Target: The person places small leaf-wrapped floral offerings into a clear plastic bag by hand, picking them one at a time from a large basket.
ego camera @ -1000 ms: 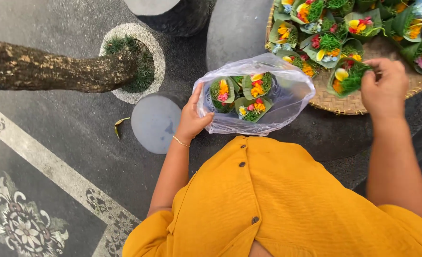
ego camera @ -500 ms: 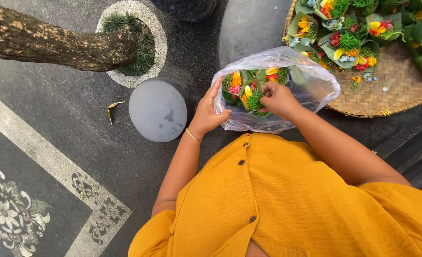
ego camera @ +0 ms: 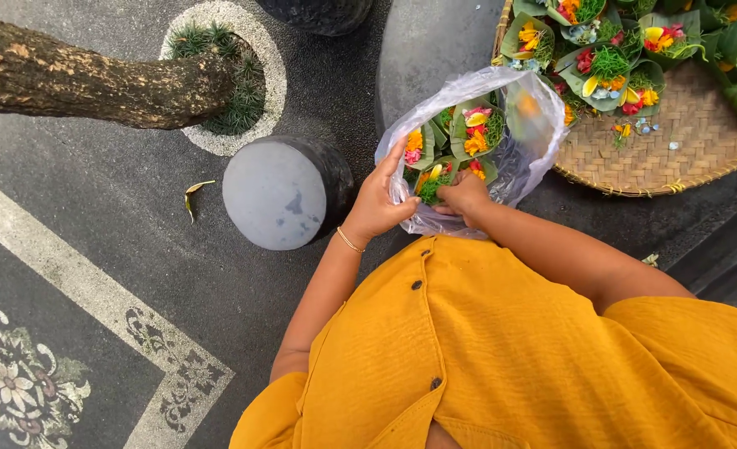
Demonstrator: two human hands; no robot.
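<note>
A clear plastic bag (ego camera: 528,125) holds several small green leaf cups filled with flowers (ego camera: 473,129). My left hand (ego camera: 379,204) grips the bag's near left edge and keeps it open. Inside the mouth of the bag, my right hand (ego camera: 466,195) pinches one leaf cup of flowers (ego camera: 433,185) low at the near side. Behind the bag lies a round woven tray (ego camera: 685,145) with more of these flower cups (ego camera: 605,71) along its far side.
A grey round stone post (ego camera: 279,193) stands left of the bag. A leaning tree trunk (ego camera: 94,79) rises from a gravel-ringed planting hole (ego camera: 231,91). A patterned tile border (ego camera: 69,274) runs across the dark pavement. A larger stone (ego camera: 435,50) lies behind the bag.
My right hand carried a flower cup from the woven tray into the bag and has pushed it down to the near side. The bag's mouth has shifted up and left.
</note>
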